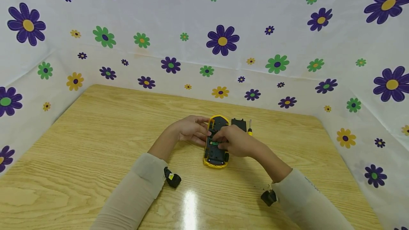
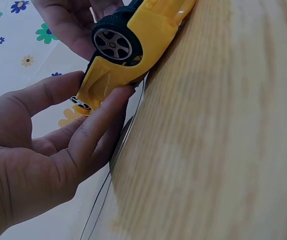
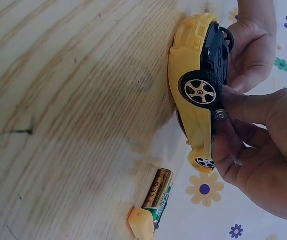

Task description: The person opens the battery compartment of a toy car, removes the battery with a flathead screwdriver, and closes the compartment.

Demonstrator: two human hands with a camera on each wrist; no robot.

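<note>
A yellow toy car (image 1: pixel 206 162) lies upside down on the table, its black underside (image 1: pixel 218 157) facing up. My left hand (image 1: pixel 193 129) holds it along its left side; in the left wrist view the thumb and fingers grip the yellow body (image 2: pixel 111 80) near a wheel. Over the middle of the underside, my right hand (image 1: pixel 238 140) pinches a battery (image 3: pixel 220 115), whose metal end shows between thumb and fingers. Green of a battery (image 1: pixel 214 143) shows at the opening in the underside. How deep the pinched battery sits is hidden by the fingers.
Just right of the car lie a black battery cover (image 1: pixel 239 124) and a screwdriver (image 1: pixel 250 132) with a yellow handle. In the right wrist view a gold-and-green battery (image 3: pixel 159 190) lies beside the yellow handle (image 3: pixel 141 224). A flowered cloth (image 1: pixel 191 45) stands behind the table.
</note>
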